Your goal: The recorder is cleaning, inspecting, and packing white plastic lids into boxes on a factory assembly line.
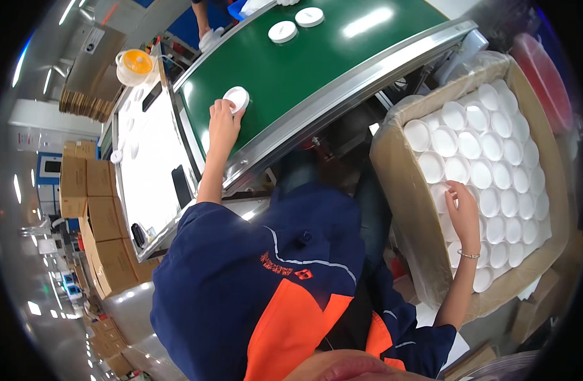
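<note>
Navy jacket (221, 260) foremost, left fingers (221, 109) hold a lid (239, 97), hollow apparently upward.

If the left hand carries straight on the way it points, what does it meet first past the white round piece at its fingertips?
Probably the far metal rail across the green belt; the belt ahead of the left hand looks bare until there, but height is unclear.
</note>
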The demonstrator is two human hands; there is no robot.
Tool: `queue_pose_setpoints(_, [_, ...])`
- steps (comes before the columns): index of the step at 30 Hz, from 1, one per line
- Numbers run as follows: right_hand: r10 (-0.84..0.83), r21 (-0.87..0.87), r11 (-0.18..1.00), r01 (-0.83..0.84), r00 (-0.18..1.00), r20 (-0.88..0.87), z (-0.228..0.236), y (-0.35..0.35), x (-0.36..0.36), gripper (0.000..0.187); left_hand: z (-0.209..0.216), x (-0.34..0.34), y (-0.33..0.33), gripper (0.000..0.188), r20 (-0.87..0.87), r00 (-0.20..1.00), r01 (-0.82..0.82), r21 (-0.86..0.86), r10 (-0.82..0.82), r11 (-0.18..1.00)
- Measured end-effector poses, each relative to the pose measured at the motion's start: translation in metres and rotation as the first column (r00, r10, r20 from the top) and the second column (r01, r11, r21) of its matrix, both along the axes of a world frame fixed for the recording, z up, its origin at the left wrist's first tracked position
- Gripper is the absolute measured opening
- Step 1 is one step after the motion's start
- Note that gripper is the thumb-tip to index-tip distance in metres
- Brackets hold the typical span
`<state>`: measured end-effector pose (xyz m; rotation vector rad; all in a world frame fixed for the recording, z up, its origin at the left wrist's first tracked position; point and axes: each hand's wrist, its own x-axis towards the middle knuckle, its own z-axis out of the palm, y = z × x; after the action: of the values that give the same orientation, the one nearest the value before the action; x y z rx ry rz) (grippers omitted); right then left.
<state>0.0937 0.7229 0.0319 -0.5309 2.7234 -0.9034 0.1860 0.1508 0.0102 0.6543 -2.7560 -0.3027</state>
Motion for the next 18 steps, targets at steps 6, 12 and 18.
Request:
queue_pose_setpoints(6, [-0.043,-0.057,0.998,0.038,0.995,-0.085,0.009,-0.018,0.003,0.020,0.040,-0.016,0.053,0.021,-0.366,0.930,0.306,0.723,-0.032,0.619])
queue_pose_setpoints(12, [0.095,-0.789,0.592,0.166,0.957,0.273,0.056,-0.134,0.042,0.038,0.093,-0.017,0.201,0.030,-0.522,0.852,0.453,0.772,-0.040,-0.446])
queue_pose_setpoints(18, [0.319,-0.933,0.021,0.358,0.882,0.346,0.061,-0.166,0.064,0.048,0.104,-0.021,0.237,0.031,-0.576,0.811,0.368,0.637,-0.102,-0.677])
